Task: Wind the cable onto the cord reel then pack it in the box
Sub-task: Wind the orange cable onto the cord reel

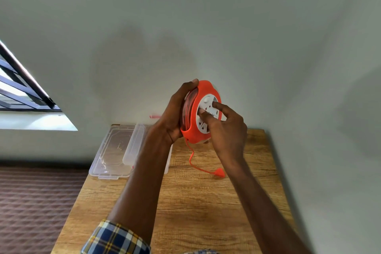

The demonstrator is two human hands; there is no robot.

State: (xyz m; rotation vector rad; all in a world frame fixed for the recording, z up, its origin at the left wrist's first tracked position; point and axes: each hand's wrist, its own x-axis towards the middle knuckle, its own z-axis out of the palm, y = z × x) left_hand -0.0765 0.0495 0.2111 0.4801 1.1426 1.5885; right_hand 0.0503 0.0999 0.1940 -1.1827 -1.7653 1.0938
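Observation:
An orange cord reel [193, 130] with a white socket face is held upright above the wooden table [206, 202]. My left hand [175, 113] grips its rim from the left, thumb over the top edge. My right hand [224, 128] has its fingertips pressed on the white socket face. Most of the orange cable is wound inside the reel. A short length of cable [192, 156] hangs down to the table and ends in an orange plug [219, 173]. A clear plastic box [134, 146] stands open at the table's back left, partly hidden by my left forearm.
The box's clear lid [112, 150] lies flat beside it at the table's left edge. A pale wall rises right behind the table. A window with bars [22, 88] is at the left, and patterned brown flooring [37, 202] lies below it.

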